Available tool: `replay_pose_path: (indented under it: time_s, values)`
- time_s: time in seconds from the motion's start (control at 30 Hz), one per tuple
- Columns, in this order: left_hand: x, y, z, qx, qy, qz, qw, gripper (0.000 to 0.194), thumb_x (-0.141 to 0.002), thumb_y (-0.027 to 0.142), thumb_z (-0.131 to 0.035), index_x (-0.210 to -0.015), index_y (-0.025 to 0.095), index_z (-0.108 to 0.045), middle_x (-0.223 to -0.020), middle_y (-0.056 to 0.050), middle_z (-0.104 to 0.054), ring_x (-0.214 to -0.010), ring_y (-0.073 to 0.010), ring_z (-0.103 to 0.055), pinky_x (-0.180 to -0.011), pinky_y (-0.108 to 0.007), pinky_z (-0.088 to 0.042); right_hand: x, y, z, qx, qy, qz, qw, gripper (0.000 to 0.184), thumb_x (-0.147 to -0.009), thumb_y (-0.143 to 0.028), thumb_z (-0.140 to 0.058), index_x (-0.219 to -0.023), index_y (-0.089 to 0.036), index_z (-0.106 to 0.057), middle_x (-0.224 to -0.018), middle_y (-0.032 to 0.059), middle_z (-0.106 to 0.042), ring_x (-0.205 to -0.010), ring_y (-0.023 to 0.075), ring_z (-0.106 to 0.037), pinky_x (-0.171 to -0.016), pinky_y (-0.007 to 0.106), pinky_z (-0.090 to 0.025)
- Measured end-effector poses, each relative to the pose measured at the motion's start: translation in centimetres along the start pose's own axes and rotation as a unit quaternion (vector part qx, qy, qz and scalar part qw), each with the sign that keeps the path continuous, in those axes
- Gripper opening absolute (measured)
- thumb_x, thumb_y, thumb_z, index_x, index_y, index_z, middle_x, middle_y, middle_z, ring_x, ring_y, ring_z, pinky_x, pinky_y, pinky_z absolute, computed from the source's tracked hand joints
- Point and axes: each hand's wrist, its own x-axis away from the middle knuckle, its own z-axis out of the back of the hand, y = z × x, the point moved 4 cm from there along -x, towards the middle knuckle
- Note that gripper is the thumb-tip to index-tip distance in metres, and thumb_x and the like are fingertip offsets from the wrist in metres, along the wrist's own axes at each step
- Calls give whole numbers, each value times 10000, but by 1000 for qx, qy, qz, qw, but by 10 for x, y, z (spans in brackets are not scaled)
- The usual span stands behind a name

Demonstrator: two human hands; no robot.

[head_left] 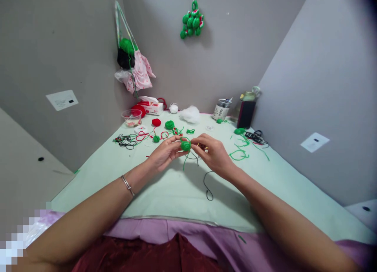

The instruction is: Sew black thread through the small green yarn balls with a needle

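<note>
One green ball (185,146) sits up off the table, between the two hands: it is at the fingertips of the left hand (166,153), on that hand's right side, and the left hand is narrow, holding it between thumb and fingers. The right hand (215,152) is narrow too, its fingertips at the ball's right edge — whether they grip it, I cannot tell. One green tail (184,163) hangs from the ball toward the near side. Nearer and to the right, one black cord (208,187) curls on the table (165,199). Beyond the left hand lie one ball of red yarn (156,122), one ball of green yarn (169,125) and one green knob (156,138), with a black tangle (126,141) farther left. Along the far edge, left to right, stand one tub (132,118), one tissue box (153,107), one ball of white yarn (173,107), one clump of stuffing (190,114), one tin (221,110) and one phone (246,114), upright. One green bundle (240,131) lies just on the near side of the phone. On the walls hang two things — one pink bag (141,73) at left, one green cluster (193,22) at the far middle.
</note>
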Motion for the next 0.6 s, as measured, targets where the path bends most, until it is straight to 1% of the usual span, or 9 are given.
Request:
replay_pose_path:
  time_s: [0.1, 0.17, 0.23, 0.3, 0.33, 0.4, 0.47, 0.53, 0.6]
  values:
    - [0, -5, 0, 3, 9, 9, 1000, 54, -815, 114, -669, -867, 128, -665, -890, -33, -670, -809, -103, -646, -848, -253, -547, 0, 1, 2, -7, 23, -8, 1000, 156, -890, -192, -567, -809, -180, -699, -781, 35, -625, -653, 127, -541, -643, 261, -420]
    - [0, -9, 2, 14, 16, 18, 1000, 55, -814, 86, -651, -846, 126, -672, -908, -43, -676, -827, -105, -649, -851, -244, -553, 0, 6, 4, -18, 25, -31, 999, 190, -897, -204, -547, -773, -173, -687, -781, 34, -633, -663, 126, -543, -649, 260, -414]
    - [-1, -11, 3, 25, 22, 19, 999, 95, -806, 55, -642, -848, 130, -682, -937, -44, -681, -867, -106, -654, -875, -232, -554, 0, 11, 3, -36, -2, -59, 998, 245, -926, -254, -510, -776, -170, -686, -795, 33, -645, -677, 128, -551, -651, 260, -412]
    - [-1, -11, 4, 30, 19, 14, 999, 132, -795, 29, -635, -858, 131, -693, -970, -43, -683, -912, -107, -655, -920, -228, -546, 0, 16, 1, -47, -34, -68, 996, 260, -934, -312, -513, -813, -174, -697, -815, 32, -658, -678, 127, -550, -646, 259, -410]
    - [-1, -10, 4, 29, 16, 12, 999, 146, -789, 18, -632, -858, 129, -697, -986, -44, -684, -931, -109, -654, -946, -230, -538, 1, 18, -1, -44, -39, -67, 996, 239, -920, -327, -540, -828, -176, -702, -818, 30, -662, -672, 126, -544, -643, 259, -408]
    - [-1, -9, 2, 24, 0, 12, 1000, 167, -779, 5, -634, -871, 126, -702, -1024, -45, -684, -967, -115, -653, -998, -242, -518, 2, 20, -2, -31, -24, -64, 997, 173, -875, -303, -596, -828, -178, -705, -801, 26, -661, -654, 122, -528, -636, 259, -401]
    - [0, -8, 0, 12, -19, 14, 1000, 155, -789, 35, -658, -904, 130, -702, -1050, -45, -683, -976, -120, -655, -1024, -260, -506, 2, 23, -3, -37, -4, -72, 997, 137, -846, -256, -601, -791, -171, -693, -749, 18, -646, -629, 116, -516, -620, 256, -397]
    - [1, -8, -2, 0, -33, 23, 999, 124, -813, 95, -683, -931, 130, -699, -1033, -49, -686, -940, -121, -662, -1009, -274, -514, 1, 27, -4, -84, -9, -97, 992, 133, -830, -242, -585, -781, -163, -680, -695, 8, -628, -606, 115, -519, -591, 249, -401]
    - [2, -10, -1, -3, -39, 41, 998, 97, -841, 148, -680, -932, 122, -696, -988, -61, -694, -888, -127, -671, -958, -285, -540, -1, 36, -2, -139, -11, -137, 981, 144, -812, -269, -590, -781, -152, -670, -664, 4, -617, -580, 114, -523, -559, 243, -411]
